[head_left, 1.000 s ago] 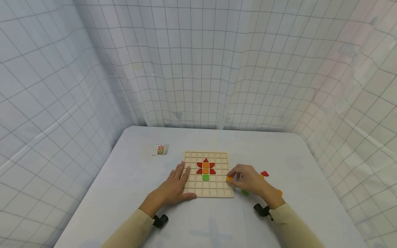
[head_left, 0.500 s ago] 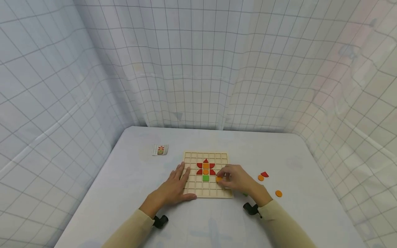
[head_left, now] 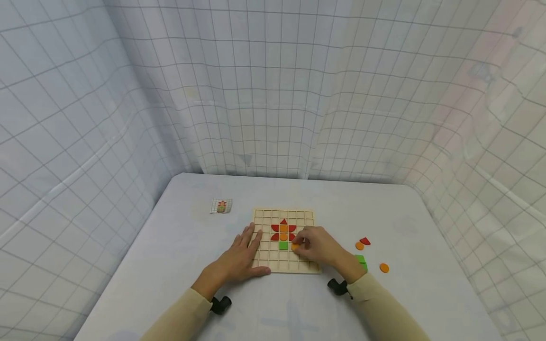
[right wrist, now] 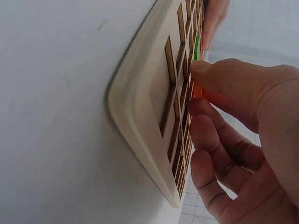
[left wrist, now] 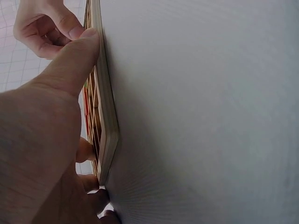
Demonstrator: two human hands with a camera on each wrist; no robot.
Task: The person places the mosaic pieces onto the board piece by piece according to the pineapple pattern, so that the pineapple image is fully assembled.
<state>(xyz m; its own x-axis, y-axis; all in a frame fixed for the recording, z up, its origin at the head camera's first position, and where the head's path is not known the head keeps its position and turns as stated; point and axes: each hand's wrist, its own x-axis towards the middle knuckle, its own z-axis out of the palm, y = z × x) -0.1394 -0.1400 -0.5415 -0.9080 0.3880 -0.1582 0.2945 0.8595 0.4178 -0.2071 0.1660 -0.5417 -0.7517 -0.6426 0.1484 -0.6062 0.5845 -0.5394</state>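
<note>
Nearest, two cream sleeves reach in over the table (head_left: 179, 265), each wrist wearing a small black camera. The left hand (head_left: 239, 258) lies flat on the left edge of the board (head_left: 273, 263), fingers straight and slightly spread over the grid, the thumb pressed along the near rim; the left wrist view shows that thumb (left wrist: 74, 60) lying against the board's edge. The right hand (head_left: 317, 246) is over the board's right half, its fingers curled and pinching an orange piece (head_left: 295, 246) between thumb and forefinger. The right wrist view shows the piece (right wrist: 196, 91) held on edge at the grid, just right of the green square (head_left: 283, 245); whether it sits in a cell cannot be told.

On the board beyond the fingers, red pieces (head_left: 283, 226) ring an orange circle (head_left: 283, 235) directly above the green square.

On the table to the right of the board lie a green block (head_left: 361, 261), an orange disc (head_left: 384, 268), and further back a second orange disc (head_left: 359, 246) touching a red piece (head_left: 365, 241).

Further off to the left, well apart from the board, lies a small card (head_left: 221, 206) with a picture of a flower. A gridded white curtain (head_left: 273, 94) closes in the table behind and at both sides.
</note>
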